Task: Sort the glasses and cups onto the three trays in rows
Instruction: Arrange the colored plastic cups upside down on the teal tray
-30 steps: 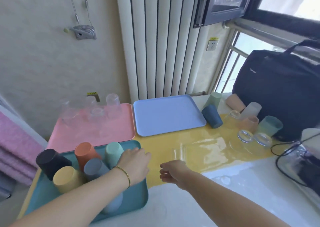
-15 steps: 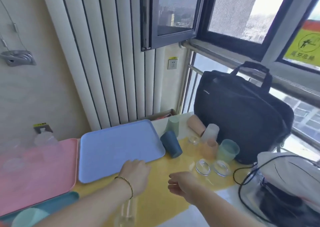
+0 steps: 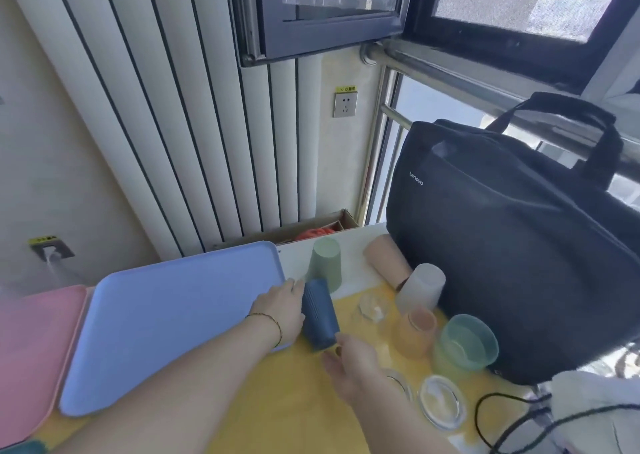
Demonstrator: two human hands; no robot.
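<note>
The dark blue ribbed cup (image 3: 320, 318) lies on its side on the yellow surface (image 3: 277, 401), just right of the blue tray (image 3: 166, 318) and near the pale green cup (image 3: 325, 263). It looks light and stiff, likely plastic. The ribs should give grip, though it could roll, so hold it round the barrel. The left hand (image 3: 282, 306) lies flat-backed along its left side; whether its fingers wrap round it I cannot tell. The right hand (image 3: 353, 363) is loosely spread, thumb by the cup's near end.
</note>
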